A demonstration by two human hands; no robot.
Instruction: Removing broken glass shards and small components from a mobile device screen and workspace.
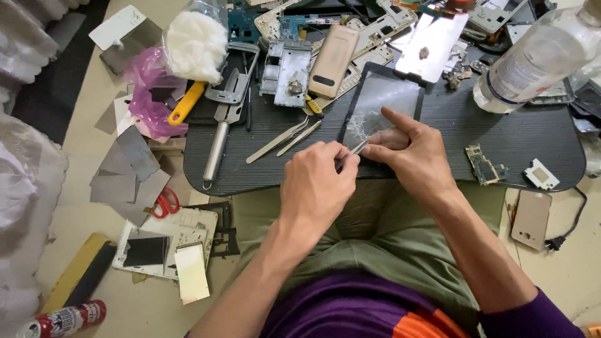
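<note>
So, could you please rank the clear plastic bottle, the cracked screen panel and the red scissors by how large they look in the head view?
1. Clear plastic bottle, though nearness to the camera may inflate it.
2. Cracked screen panel.
3. Red scissors.

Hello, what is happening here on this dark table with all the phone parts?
A person sits at a dark table and works on a cracked phone screen. The left hand holds a thin metal tool at the lower edge of the screen, and the right hand presses down on the screen with a finger stretched out. Two tweezers lie just to the left of it, apart from the hands. Circuit boards, a gold phone cover and a clear bottle lie around it.
</note>
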